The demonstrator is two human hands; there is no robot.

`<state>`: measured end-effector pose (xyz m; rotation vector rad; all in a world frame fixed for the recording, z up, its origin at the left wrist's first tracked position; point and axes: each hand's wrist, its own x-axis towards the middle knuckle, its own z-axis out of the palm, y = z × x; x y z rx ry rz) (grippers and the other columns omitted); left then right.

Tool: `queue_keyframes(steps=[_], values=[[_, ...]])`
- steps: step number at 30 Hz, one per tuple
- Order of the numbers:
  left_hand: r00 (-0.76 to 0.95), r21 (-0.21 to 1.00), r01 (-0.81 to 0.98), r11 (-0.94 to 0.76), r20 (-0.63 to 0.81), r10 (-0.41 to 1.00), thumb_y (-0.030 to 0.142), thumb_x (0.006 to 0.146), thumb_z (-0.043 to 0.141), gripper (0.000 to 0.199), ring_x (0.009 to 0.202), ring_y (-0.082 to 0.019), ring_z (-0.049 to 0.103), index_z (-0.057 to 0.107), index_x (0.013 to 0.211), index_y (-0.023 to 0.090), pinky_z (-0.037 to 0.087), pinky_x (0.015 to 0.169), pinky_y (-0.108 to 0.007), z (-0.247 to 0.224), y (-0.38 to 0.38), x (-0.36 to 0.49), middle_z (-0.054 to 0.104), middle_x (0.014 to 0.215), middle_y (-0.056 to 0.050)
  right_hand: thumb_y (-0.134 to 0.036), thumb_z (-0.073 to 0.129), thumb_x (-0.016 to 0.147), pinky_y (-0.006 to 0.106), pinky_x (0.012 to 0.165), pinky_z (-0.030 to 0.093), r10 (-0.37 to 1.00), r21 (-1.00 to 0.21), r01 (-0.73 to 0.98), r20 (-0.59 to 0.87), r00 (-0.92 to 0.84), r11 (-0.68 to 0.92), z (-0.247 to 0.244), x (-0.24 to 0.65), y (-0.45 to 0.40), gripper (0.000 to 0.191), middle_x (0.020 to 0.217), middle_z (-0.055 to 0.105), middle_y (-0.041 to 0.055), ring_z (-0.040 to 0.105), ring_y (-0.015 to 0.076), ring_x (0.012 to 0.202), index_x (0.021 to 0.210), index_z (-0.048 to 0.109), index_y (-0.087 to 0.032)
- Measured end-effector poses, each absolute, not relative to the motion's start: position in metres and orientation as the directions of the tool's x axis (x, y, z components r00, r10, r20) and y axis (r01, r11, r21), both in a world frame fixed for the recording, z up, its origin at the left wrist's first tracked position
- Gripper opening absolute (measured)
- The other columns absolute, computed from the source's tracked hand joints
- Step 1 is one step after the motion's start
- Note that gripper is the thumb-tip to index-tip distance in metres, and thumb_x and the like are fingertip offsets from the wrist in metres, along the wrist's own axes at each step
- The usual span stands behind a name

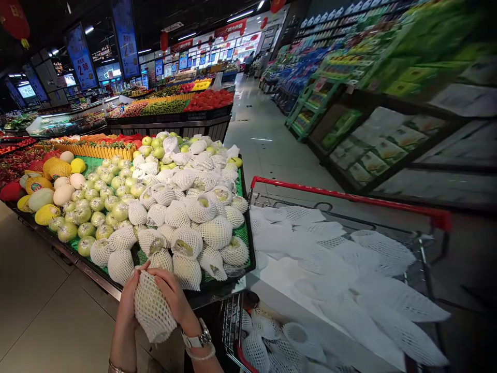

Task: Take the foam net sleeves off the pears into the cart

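1. Head view, hands: left hand (130, 296) and right hand (174, 296) both wrapped around one pale fruit (149, 303), fingers curled shut on it from either side, thumbs on top; watch and bead bracelet on the right wrist, thin bracelet on the left
2. Fruit position: held low, just in front of the near edge of the produce stand (217, 282), not touching the pile; white foam net sleeve (157, 324) covers it and hangs loose past the bottom
3. Step, my read: sleeving the fruit, net being pulled and seated around it; looks nearly done since mesh covers all of the visible side
4. Next move calls for: squaring the slack end of the net, then a free slot on the netted fruit pile (194, 217), which sits right above the hands; a one-hand carry would do, fruit is small enough
5. Supply: shopping cart (349, 197) with red rim just right of the hands, basket full of empty foam nets (341, 269), more in the lower tier
6. Neighbours: bare green fruit (97, 207) left of the netted ones, yellow-netted melons (56, 168) further left
7. Writing: hanging blue price sign (81, 57) reads "2.98"; second blue sign (126, 39) shows "2" then digits too blurred; round melon sticker and red banners unreadable; shelf packs on the right smeared, no brand legible
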<state>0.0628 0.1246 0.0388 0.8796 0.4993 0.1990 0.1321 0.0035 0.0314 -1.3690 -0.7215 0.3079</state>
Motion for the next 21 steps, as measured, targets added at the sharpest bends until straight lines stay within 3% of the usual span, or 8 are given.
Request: queue_keyframes(steps=[4,9,12,17,21], values=[[0.843,0.826,0.093,0.556,-0.362,0.397,0.067,0.062,0.083,0.067,0.119,-0.038,0.062,0.078,0.111,0.022,0.05,0.097,-0.043,0.043,0.13,0.061,0.074,0.121,-0.013,-0.06,0.043,0.099,0.037,0.086,0.053,0.616,-0.966,0.131,0.245,0.749,0.224,0.04,0.123,0.002,0.047,0.1,0.07,0.0089,0.065,0.0256,0.096,0.101,0.075,-0.025],[0.891,0.774,0.066,0.629,-0.33,0.312,0.058,0.067,0.085,0.056,0.116,-0.035,0.065,0.08,0.108,0.021,0.049,0.101,-0.041,0.037,0.144,0.062,0.076,0.113,-0.011,-0.059,0.057,0.092,0.036,0.08,0.054,0.618,-0.967,0.067,0.209,0.758,0.245,0.036,0.125,0.015,0.04,0.092,0.072,0.0075,0.066,0.0254,0.087,0.092,0.077,-0.025],[0.887,0.737,0.019,0.675,-0.325,0.33,0.055,0.071,0.083,0.054,0.113,-0.032,0.066,0.077,0.113,0.022,0.049,0.102,-0.039,0.032,0.144,0.061,0.076,0.111,-0.009,-0.053,0.059,0.089,0.036,0.083,0.055,0.563,-0.965,0.033,0.18,0.807,0.261,0.029,0.134,0.022,0.033,0.095,0.073,0.0072,0.068,0.0258,0.092,0.086,0.076,-0.024],[0.918,0.694,0.032,0.719,-0.304,0.253,0.054,0.071,0.084,0.064,0.117,-0.034,0.065,0.069,0.125,0.022,0.049,0.103,-0.043,0.026,0.127,0.055,0.074,0.119,-0.011,-0.044,0.054,0.09,0.041,0.094,0.052,0.283,-0.954,0.09,0.174,0.943,0.286,0.02,0.15,0.03,0.03,0.106,0.072,0.0104,0.066,0.0267,0.102,0.1,0.07,-0.02],[0.854,0.768,-0.021,0.64,-0.319,0.411,0.06,0.069,0.08,0.053,0.104,-0.033,0.07,0.075,0.106,0.022,0.053,0.097,-0.046,0.029,0.132,0.058,0.077,0.107,-0.01,-0.044,0.047,0.096,0.046,0.102,0.047,-0.048,-0.943,0.256,0.252,0.967,0.212,0.013,0.148,0.024,0.031,0.119,0.065,0.0137,0.06,0.026,0.116,0.112,0.06,-0.02]])
